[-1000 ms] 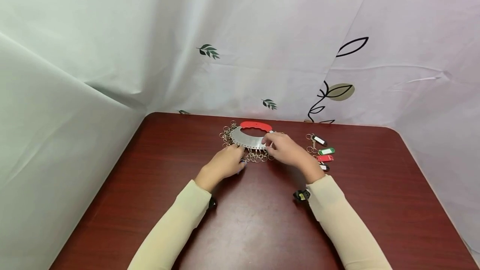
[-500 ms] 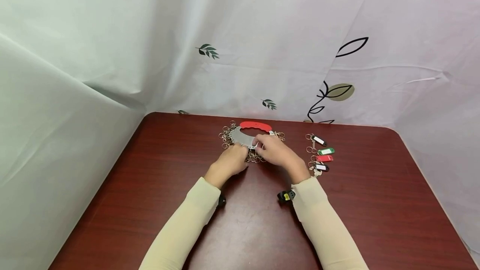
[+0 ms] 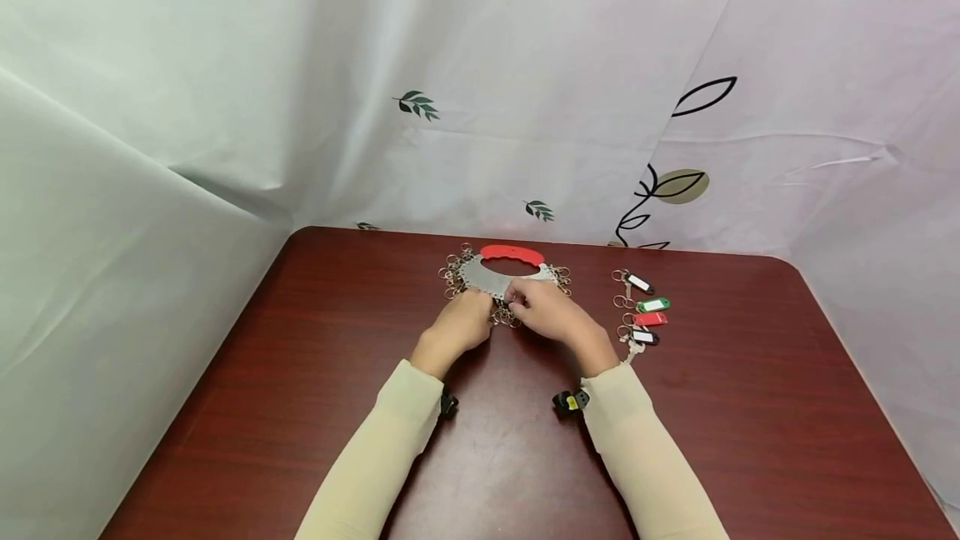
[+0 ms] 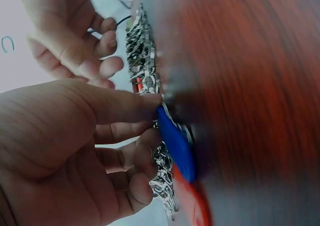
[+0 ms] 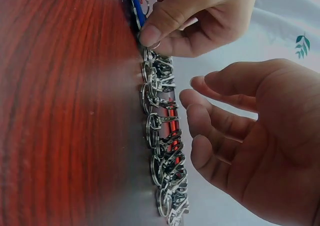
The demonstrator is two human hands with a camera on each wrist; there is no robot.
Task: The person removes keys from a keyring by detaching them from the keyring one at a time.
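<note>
A crescent-shaped metal key holder [image 3: 486, 277] with a red grip [image 3: 512, 253] lies near the table's far edge, hung with clips and split rings. At its near edge my left hand [image 3: 463, 319] pinches a key tag's ring between thumb and forefinger. The blue key tag [image 4: 177, 148] hangs below those fingertips in the left wrist view; the head view hides it. Loosely bent, the fingers of my right hand [image 3: 546, 307] hover by the holder's near edge. In the right wrist view they are apart from the clips [image 5: 162, 121].
Right of the holder, several key tags lie in a column: black [image 3: 640, 282], green [image 3: 653, 304], red [image 3: 649, 318], and another black one with keys [image 3: 634, 349]. A red piece [image 4: 192, 198] shows behind the blue tag. White cloth [image 3: 480, 107] hangs behind the table [image 3: 750, 390].
My right hand has moved left along the holder, close to my left hand. The left hand has shifted slightly right, and the blue tag has gone out of sight in the head view.
</note>
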